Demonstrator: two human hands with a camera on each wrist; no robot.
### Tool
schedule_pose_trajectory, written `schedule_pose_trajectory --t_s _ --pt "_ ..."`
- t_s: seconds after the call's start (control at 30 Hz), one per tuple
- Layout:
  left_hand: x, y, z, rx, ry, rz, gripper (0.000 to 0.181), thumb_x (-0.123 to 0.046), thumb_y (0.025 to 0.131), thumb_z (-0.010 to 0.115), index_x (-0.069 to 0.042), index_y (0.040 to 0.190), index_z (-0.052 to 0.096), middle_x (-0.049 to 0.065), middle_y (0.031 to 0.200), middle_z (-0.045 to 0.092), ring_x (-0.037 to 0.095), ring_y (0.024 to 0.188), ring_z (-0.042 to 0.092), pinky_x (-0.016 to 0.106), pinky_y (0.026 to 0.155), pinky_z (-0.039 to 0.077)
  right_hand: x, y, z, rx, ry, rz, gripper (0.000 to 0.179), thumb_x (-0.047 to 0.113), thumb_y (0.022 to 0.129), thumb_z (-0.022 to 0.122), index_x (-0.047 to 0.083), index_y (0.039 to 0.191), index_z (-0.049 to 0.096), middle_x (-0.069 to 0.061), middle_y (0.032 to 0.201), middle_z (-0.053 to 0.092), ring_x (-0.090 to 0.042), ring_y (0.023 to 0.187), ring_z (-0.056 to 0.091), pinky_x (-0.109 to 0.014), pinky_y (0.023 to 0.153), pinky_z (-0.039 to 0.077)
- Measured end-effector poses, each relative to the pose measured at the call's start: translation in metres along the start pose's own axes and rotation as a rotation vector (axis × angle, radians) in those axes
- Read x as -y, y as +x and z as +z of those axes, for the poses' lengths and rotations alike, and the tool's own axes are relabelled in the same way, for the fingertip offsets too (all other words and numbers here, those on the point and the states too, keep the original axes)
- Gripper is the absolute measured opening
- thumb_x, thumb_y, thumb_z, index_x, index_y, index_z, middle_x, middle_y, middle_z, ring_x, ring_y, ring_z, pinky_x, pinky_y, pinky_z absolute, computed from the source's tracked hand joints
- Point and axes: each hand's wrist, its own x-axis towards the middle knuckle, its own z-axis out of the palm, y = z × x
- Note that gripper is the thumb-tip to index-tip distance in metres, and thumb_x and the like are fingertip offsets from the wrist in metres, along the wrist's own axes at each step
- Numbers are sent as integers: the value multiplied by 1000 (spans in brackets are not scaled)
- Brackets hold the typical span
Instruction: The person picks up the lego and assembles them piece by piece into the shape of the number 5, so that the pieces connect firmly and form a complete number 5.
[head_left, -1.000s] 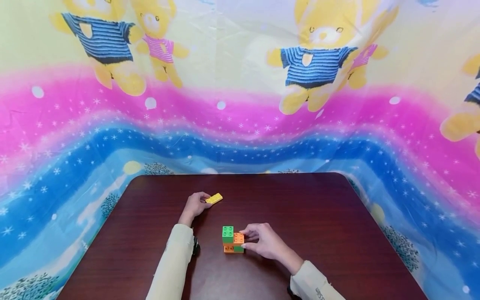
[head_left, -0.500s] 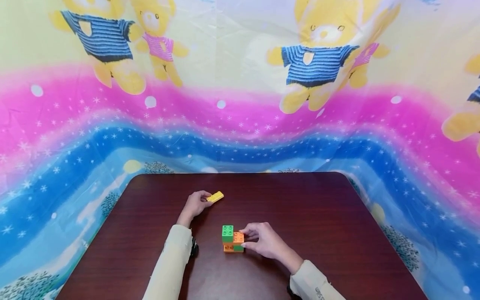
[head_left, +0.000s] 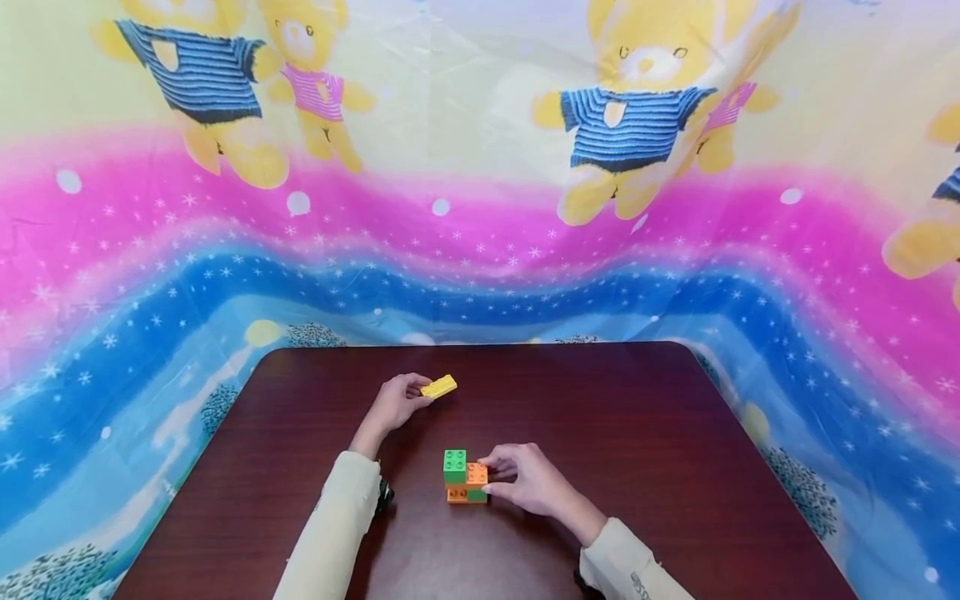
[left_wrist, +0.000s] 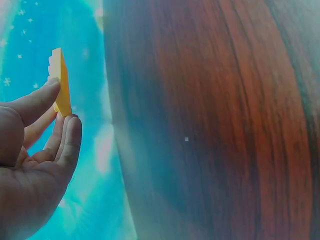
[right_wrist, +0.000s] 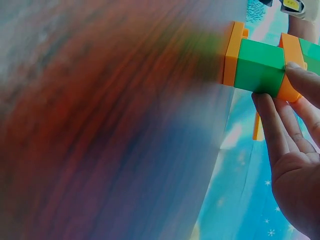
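Observation:
A thin yellow toy brick (head_left: 439, 387) with studs is pinched at its near end by my left hand (head_left: 393, 402), toward the back of the table. The left wrist view shows the yellow brick (left_wrist: 62, 85) between thumb and fingertips, apart from the tabletop. Nearer and to the right stands a stack of toy bricks (head_left: 455, 468): thin orange layers alternate with green blocks, a green one on top at the left. My right hand (head_left: 528, 481) pinches the stack's right side. In the right wrist view the thumb lies on the upper orange brick (right_wrist: 290, 90) and fingers touch the lower green block (right_wrist: 259, 65).
Both hands work over a dark reddish-brown wooden table (head_left: 615, 417) with rounded far corners. Behind its far edge hangs a colourful cloth (head_left: 480, 225) printed with bears and snowflakes.
My left hand has lifted the yellow brick a little and shifted it slightly right and away. The right hand and the stack have stayed in place.

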Motion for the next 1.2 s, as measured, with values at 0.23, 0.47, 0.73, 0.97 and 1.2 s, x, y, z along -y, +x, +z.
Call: schedule_pose_trajectory --t_s 0.23,0.47,0.73,0.97,1.2 --pt "-16 -8 0 5 17 47 33 -13 96 75 -6 128 70 13 120 66 27 106 66 44 95 58 -1 -1 0 -1 9 2 26 13 85 86 11 110 76 -6 110 77 -16 95 74 -26 83 61" --pt "-31 -16 1 2 28 106 33 -11 94 76 -7 127 70 11 117 66 25 104 67 43 94 58 -1 -2 -1 -6 6 -9 26 13 85 86 12 108 76 -5 109 78 -15 94 75 -23 83 60" --pt "-40 -29 -3 4 26 155 33 -9 93 77 -9 125 71 8 114 67 21 101 67 41 93 59 1 0 -2 4 17 2 26 12 85 86 11 109 76 -6 110 77 -14 95 74 -24 83 60" --pt "-45 -42 -4 24 22 185 33 -11 92 78 -12 125 72 4 115 67 18 100 67 37 92 59 -1 1 1 -4 13 -13 27 12 85 87 11 109 76 -5 108 78 -13 93 74 -22 82 59" --pt "-53 -59 -8 51 -7 231 35 -11 92 78 -12 127 71 5 115 67 22 102 68 42 94 59 1 0 0 1 11 -8 28 12 85 86 11 111 76 -5 108 77 -12 94 74 -24 83 61"
